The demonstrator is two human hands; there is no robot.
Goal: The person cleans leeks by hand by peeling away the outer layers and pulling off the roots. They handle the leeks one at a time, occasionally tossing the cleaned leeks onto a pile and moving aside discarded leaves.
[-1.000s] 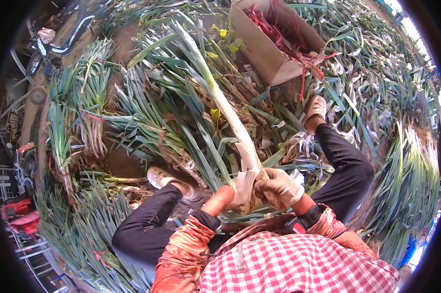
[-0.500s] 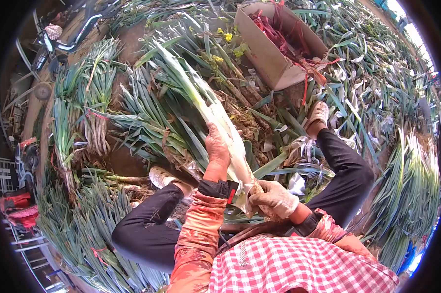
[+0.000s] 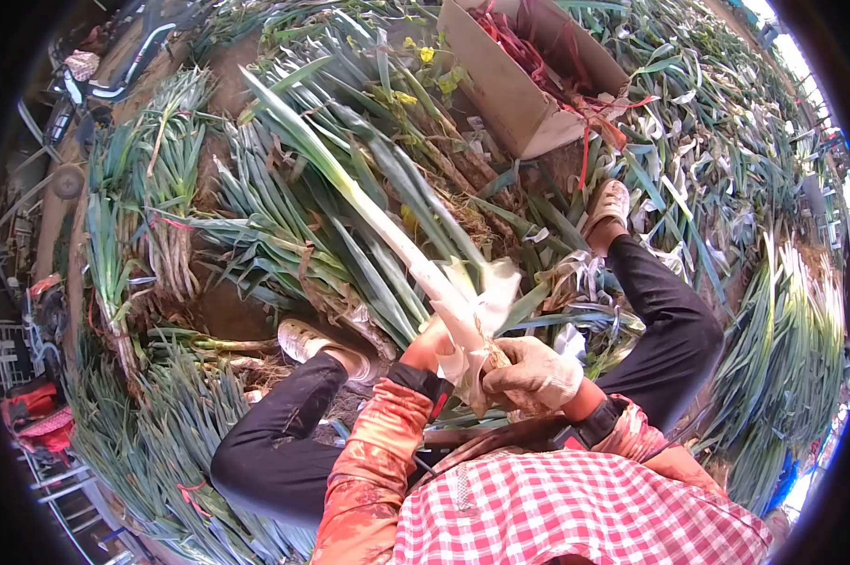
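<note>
A long leek (image 3: 387,228) slants across my lap, its green leaves pointing to the upper left and its root end near my body. My gloved right hand (image 3: 535,377) is closed around the root end. Bare, my left hand (image 3: 428,345) is at the lower white shank, partly behind it; its fingers are mostly hidden but appear wrapped on the leek. A pale outer leaf layer (image 3: 496,294) hangs loose and folded back from the shank, beside both hands.
An open cardboard box (image 3: 500,85) with red ties (image 3: 519,47) stands ahead. Leek bundles lie at left (image 3: 175,160) and right (image 3: 783,339). Loose leaves (image 3: 698,141) cover the ground at upper right. My shoes (image 3: 302,341) rest among the leeks.
My left hand has slid down the leek toward the root end. An outer leaf layer now hangs away from the shank, baring a narrower stalk. My right hand stays at the root end.
</note>
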